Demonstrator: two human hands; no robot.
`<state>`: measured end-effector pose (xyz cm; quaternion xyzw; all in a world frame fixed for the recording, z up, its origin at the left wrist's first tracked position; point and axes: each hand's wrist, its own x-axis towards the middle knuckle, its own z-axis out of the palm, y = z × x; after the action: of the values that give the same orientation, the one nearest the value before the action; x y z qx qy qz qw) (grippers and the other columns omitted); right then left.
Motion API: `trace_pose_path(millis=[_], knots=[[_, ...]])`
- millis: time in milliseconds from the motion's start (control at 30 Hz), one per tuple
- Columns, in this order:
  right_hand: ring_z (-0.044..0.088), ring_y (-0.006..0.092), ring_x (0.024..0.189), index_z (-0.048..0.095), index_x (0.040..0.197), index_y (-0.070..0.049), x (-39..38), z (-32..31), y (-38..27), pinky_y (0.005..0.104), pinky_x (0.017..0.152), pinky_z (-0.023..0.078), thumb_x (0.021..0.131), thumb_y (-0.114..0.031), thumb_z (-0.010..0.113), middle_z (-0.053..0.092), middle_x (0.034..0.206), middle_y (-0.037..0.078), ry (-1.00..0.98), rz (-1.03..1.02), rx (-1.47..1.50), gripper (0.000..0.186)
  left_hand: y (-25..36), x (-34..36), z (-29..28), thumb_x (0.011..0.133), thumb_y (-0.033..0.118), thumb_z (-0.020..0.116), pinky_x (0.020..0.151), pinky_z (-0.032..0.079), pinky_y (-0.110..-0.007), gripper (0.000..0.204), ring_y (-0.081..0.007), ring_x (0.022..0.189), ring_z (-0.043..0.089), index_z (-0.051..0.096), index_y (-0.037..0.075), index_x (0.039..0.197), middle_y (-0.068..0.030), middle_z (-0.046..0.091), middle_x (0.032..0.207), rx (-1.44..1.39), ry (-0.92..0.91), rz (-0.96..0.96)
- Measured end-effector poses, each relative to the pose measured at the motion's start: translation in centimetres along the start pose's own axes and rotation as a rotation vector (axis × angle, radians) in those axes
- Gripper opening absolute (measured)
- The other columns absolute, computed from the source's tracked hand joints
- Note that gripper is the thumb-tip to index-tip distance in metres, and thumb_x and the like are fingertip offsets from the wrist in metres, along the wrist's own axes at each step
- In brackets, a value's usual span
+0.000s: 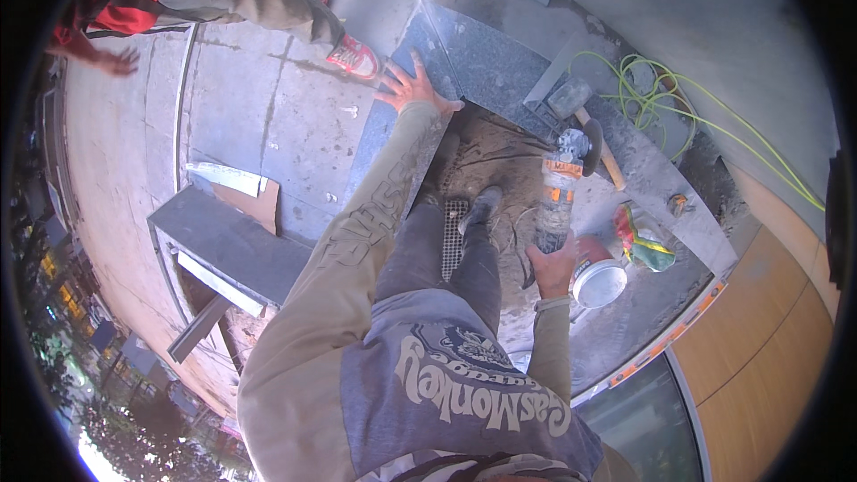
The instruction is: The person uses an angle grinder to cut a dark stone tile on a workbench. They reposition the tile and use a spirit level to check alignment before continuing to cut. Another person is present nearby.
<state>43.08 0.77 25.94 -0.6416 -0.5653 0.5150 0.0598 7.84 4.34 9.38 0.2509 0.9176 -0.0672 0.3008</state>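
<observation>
My left hand point(412, 87) lies with fingers spread on a dark grey stone slab point(482, 49), near the seam where it meets a second slab point(370, 147). My right hand point(553, 270) is closed round the rear body of a dusty angle grinder point(553, 201) with orange parts. The grinder's head and dark disc point(592, 147) point away from me, close to a mallet point(569, 98) whose wooden handle point(610, 159) lies beside the disc. Next to my right hand stands a reddish bucket with a white top point(600, 286). My feet are in a dirt-covered gap between the slabs, over a grate point(453, 236).
A co-worker's shoe point(354, 57) is just beyond the left slab. Loops of yellow-green cable point(644, 89) lie at right. A red, yellow and green bag point(644, 245) sits near the bucket. A long orange-marked level point(669, 339) runs along the right. Left is a dark slab-topped block point(232, 236).
</observation>
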Motion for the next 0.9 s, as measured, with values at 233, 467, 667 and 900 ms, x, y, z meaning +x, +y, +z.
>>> trace_pose_path(millis=[233, 467, 667, 900], knots=[[0.064, 0.0238, 0.107, 0.049, 0.136, 0.005, 0.2, 0.0, 2.7, 0.0351, 0.097, 0.050, 0.071, -0.006, 0.075, 0.065, 0.120, 0.015, 0.002, -0.019, 0.170, 0.070, 1.4, 0.9, 0.1, 0.051, 0.066, 0.093, 0.112, 0.008, -0.080, 0.163, -0.0655, 0.147, 0.006, -0.015, 0.016, 0.164, -0.0423, 0.002, 0.162, 0.070, -0.050, -0.046], [0.065, 0.0241, 0.104, 0.051, 0.132, 0.006, -0.3, 0.0, 3.3, 0.0367, 0.094, 0.051, 0.071, -0.007, 0.076, 0.067, 0.116, 0.016, 0.038, -0.113, 0.078, 0.067, 0.6, 0.9, 0.1, 0.051, 0.065, 0.094, 0.115, 0.004, -0.078, 0.163, -0.0629, 0.149, 0.005, -0.014, 0.017, 0.164, -0.0382, 0.003, 0.164, 0.023, -0.060, -0.007], [0.066, 0.0250, 0.097, 0.055, 0.123, 0.004, -0.4, 1.3, 1.8, 0.0385, 0.088, 0.053, 0.071, -0.010, 0.076, 0.068, 0.109, 0.016, -0.055, -0.070, 0.055, 0.059, -3.7, 1.3, 1.5, 0.061, 0.051, 0.091, 0.122, 0.015, -0.061, 0.141, -0.0526, 0.151, 0.017, 0.003, 0.013, 0.165, -0.0325, 0.013, 0.164, -0.167, 0.114, 0.143], [0.069, 0.0332, 0.096, 0.056, 0.122, 0.002, 1.5, 5.2, 1.4, 0.0422, 0.086, 0.054, 0.070, -0.016, 0.079, 0.070, 0.104, 0.021, -0.098, -0.178, -0.055, 0.059, -7.3, -5.5, 4.7, 0.074, 0.031, 0.081, 0.103, 0.048, -0.042, 0.082, -0.0365, 0.121, 0.061, 0.050, -0.001, 0.142, -0.0227, 0.063, 0.131, -0.714, -0.221, 0.175]])
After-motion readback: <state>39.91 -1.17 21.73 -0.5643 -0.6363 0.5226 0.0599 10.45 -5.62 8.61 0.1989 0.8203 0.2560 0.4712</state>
